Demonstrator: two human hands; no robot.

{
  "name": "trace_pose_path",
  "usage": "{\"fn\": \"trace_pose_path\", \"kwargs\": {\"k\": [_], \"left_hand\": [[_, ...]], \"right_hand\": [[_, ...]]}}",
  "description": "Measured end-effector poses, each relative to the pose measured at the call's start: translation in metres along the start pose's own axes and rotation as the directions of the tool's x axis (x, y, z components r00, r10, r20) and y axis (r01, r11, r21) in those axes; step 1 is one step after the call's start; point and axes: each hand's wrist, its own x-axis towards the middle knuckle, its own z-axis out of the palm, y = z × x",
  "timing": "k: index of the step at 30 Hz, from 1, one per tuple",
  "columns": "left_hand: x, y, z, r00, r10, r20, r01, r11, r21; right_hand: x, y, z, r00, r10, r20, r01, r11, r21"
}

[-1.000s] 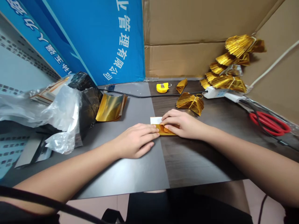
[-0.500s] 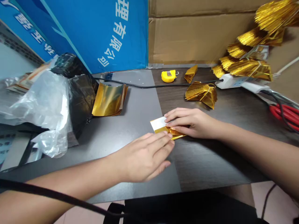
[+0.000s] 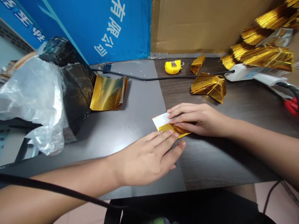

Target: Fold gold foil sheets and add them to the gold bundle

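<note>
Rests both hands at a folded gold sheet [image 3: 166, 127], laid on the table [image 3: 140, 96] across the seam between its grey and dark wood-grain parts, just right of the middle of the view. Shows white on its far-left part and gold on the nearer part. Taking this sheet as the clock's centre and the far side as twelve, has the left hand [image 3: 149, 158] between seven and eight o'clock, with fingers stretched out, slightly parted, and seemingly touching the near gold edge from above. Has the right hand [image 3: 198, 119] at three, with fingers loosely bent over both white and gold. Cannot tell from above between a pinch and a plain press there.

Has a curled stack of gold sheets [image 3: 106, 93] at ten, well apart, just beside a black plastic bag [image 3: 77, 93]. Has a yellow tape measure [image 3: 173, 67] at twelve, a small folded gold piece [image 3: 197, 64] at one, and a fanned gold bundle [image 3: 207, 85] between one and two. Has a white power strip [image 3: 243, 73] at two, with more gold bundles [image 3: 254, 36] behind. Shows red-handled scissors [image 3: 291, 105] at three, partly cut off by the view's edge.
</note>
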Motion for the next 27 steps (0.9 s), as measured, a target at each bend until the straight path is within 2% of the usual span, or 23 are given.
{"fn": "trace_pose_path", "kwargs": {"k": [16, 27], "left_hand": [[-0.0016, -0.0025, 0.0002, 1.0, 0.023, -0.012, -0.023, 0.999, -0.041], [-0.0011, -0.0029, -0.0006, 0.998, 0.029, -0.05, -0.029, 1.0, 0.004]], "right_hand": [[-0.0003, -0.0013, 0.0007, 0.999, 0.036, 0.004, -0.036, 0.999, -0.004], [0.0033, -0.003, 0.0011, 0.999, 0.035, -0.011, -0.035, 0.999, -0.024]]}}
